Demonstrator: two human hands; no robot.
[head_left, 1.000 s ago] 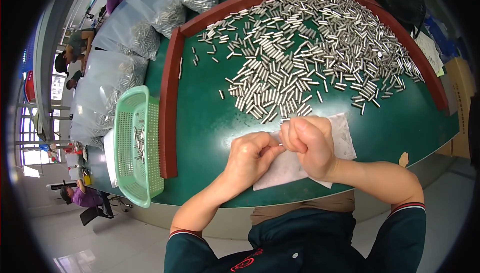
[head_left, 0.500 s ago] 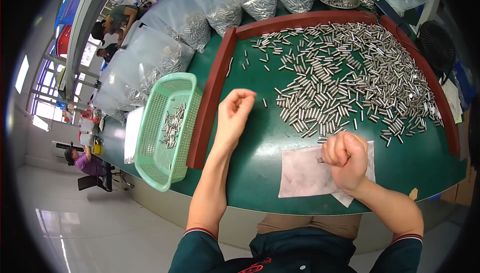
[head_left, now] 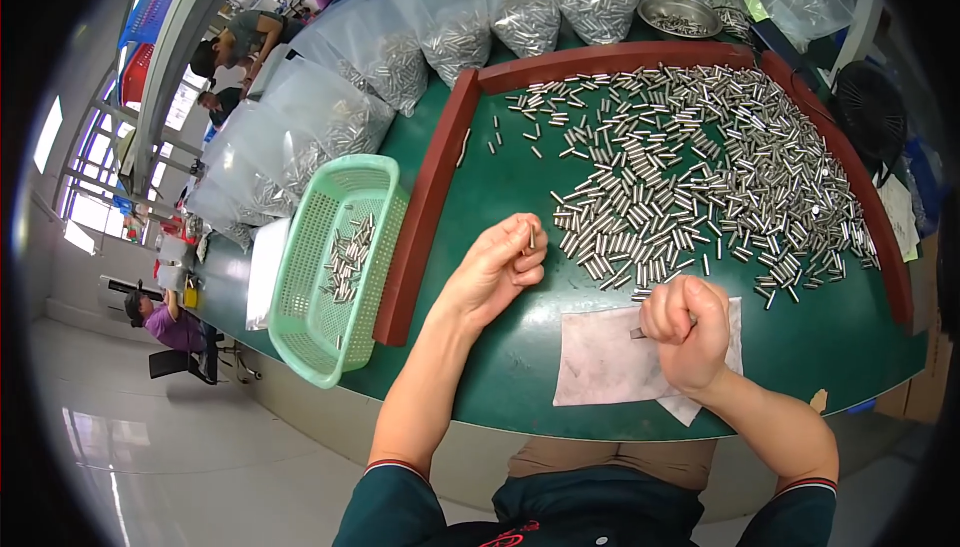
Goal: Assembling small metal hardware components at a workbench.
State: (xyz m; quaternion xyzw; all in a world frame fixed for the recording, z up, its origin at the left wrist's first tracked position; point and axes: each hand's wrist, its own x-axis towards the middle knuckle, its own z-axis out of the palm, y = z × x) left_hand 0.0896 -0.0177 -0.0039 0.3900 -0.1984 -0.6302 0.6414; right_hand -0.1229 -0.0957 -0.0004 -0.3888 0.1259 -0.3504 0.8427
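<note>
I've a pin point(head_left: 532, 238) clamped in my left grip point(head_left: 498, 265): likely light, stiff, slick, best pinched mid-length; right grip point(head_left: 692, 332) curls round a grey piece point(head_left: 637, 333) jutting left

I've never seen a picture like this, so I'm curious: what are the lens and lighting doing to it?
Head view: black corners, and the near edge of the green tabletop bows, probably from the wide lens; head view: the windows glare white, the floor carries pale reflections; head view: the left hand shows no obvious blur.
</note>
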